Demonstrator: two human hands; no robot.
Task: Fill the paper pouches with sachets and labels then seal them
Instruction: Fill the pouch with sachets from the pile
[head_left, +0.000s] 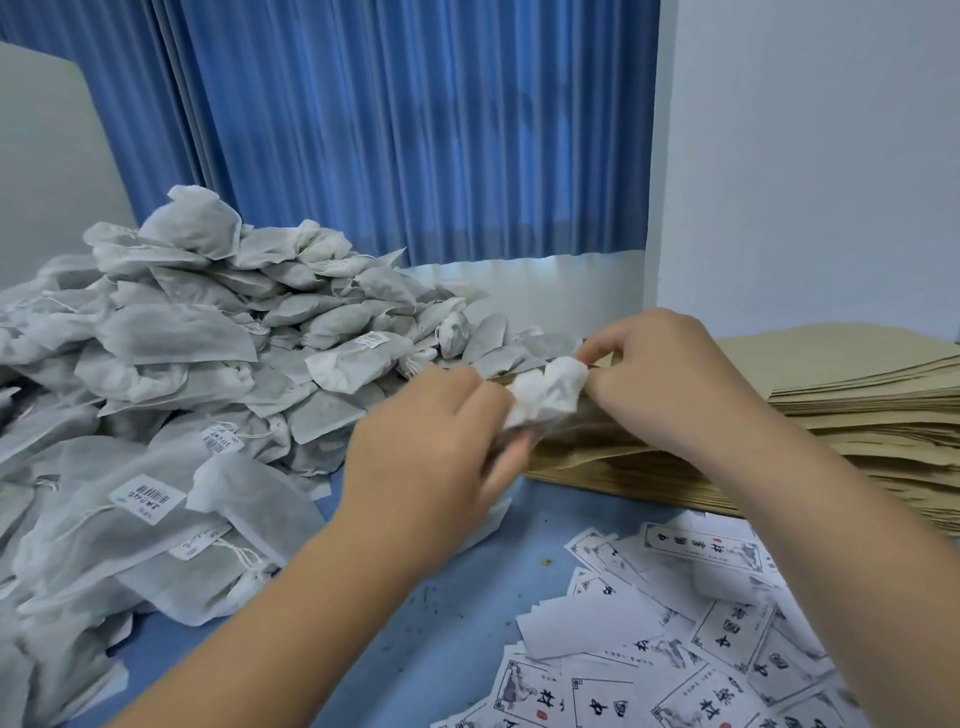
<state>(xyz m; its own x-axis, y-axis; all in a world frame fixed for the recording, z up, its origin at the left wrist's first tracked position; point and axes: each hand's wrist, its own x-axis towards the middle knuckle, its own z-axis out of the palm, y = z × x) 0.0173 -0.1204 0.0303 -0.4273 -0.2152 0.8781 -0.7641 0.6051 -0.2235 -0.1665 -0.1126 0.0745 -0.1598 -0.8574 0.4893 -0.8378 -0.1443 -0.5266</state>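
Observation:
My left hand (431, 441) grips a white fabric sachet (545, 392) from below and the left. The fingertips of my right hand (660, 374) pinch the mouth of a brown paper pouch (587, 431) beside the sachet's top. That pouch lies on top of a tall stack of brown pouches (857, 395) at the right. The sachet's lower part is hidden behind my left fingers. A big heap of grey-white sachets (197, 364) fills the left side. Printed paper labels (691, 634) lie scattered at the lower right.
The blue table top (447, 613) shows between the sachet heap and the labels, with small dark crumbs on it. A blue curtain (395, 130) hangs behind, and a white wall (810, 156) stands at the right behind the pouch stack.

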